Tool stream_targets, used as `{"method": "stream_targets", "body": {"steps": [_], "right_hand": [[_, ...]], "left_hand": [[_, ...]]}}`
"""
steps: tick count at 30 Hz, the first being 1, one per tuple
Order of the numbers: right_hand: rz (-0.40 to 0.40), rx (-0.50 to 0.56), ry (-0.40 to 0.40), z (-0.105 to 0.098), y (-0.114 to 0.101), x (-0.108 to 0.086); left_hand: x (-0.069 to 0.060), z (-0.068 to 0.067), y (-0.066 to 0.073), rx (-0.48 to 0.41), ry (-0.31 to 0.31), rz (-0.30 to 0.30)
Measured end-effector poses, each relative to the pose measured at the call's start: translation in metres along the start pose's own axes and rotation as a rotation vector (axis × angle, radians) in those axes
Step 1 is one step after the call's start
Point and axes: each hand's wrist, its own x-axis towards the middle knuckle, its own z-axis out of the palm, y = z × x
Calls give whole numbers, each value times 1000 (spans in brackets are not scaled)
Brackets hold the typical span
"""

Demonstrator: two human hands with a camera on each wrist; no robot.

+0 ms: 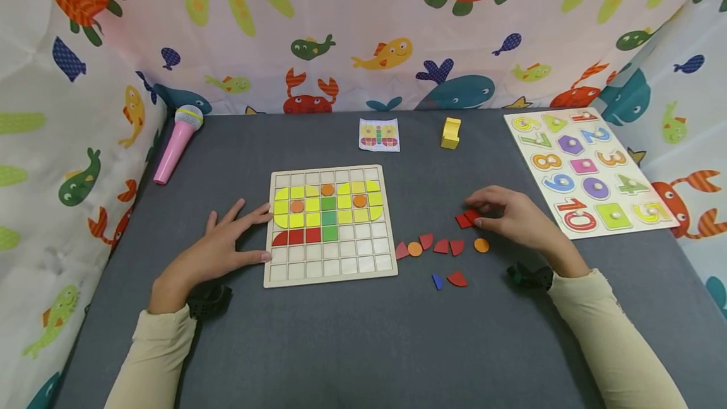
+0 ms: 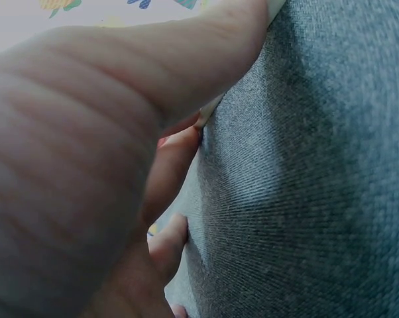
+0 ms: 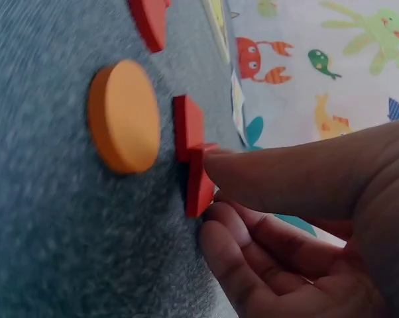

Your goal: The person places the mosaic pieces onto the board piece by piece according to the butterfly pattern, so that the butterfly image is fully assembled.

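A wooden grid board (image 1: pixel 331 282) lies on the grey table, partly filled with yellow, green, red and orange pieces. My left hand (image 1: pixel 218 248) rests at its left edge, fingers spread, with thumb and forefinger touching the frame. To the right of the board, my right hand (image 1: pixel 517 216) pinches a red square tile (image 3: pixel 200 180) between thumb and fingers, low over the table. A second red square tile (image 1: pixel 463 221) lies against it. Close by is an orange disc (image 3: pixel 124 116). In the left wrist view the hand (image 2: pixel 166 245) hides most of the board.
Loose red pieces (image 1: pixel 441 246), another orange disc (image 1: pixel 415 249) and a blue piece (image 1: pixel 437 281) lie right of the board. Behind stand a pattern card (image 1: pixel 379 146) and a yellow block (image 1: pixel 450 134). A pink microphone (image 1: pixel 175 147) lies far left, a number puzzle (image 1: pixel 616 197) far right.
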Motion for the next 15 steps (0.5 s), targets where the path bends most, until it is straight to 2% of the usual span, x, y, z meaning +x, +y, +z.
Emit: {"method": "stream_targets", "body": {"steps": [8,15], "right_hand": [[-18,-40,-36,-1,2,6],[104,-65,10,-3,-2,15]], "left_hand": [[-1,0,-1,4,-3,-3],[0,0,0,2,-9,-15]]}}
